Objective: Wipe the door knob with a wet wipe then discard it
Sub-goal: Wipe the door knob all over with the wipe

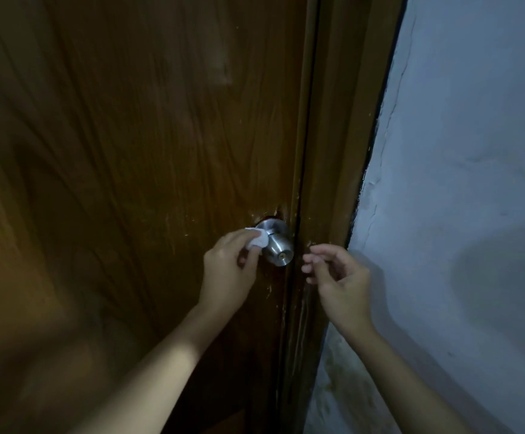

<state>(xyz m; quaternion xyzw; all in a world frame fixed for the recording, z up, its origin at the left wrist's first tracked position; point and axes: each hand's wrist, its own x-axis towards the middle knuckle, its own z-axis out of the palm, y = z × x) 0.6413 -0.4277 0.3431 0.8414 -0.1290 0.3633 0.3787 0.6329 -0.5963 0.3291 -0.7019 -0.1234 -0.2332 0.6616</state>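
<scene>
A round silver door knob [280,250] with a keyhole in its face sticks out of a brown wooden door [136,145], near the door's right edge. My left hand [228,267] holds a small crumpled white wet wipe [39,240] pressed against the knob's left side and neck. My right hand [337,274] hovers just right of the knob, in front of the door frame, with fingers loosely curled and apart and nothing in them. It does not touch the knob.
The wooden door frame [339,151] runs down beside the door's closing edge. A rough pale blue-grey wall [461,198] fills the right side. The scene is dim, with shadows low on the door.
</scene>
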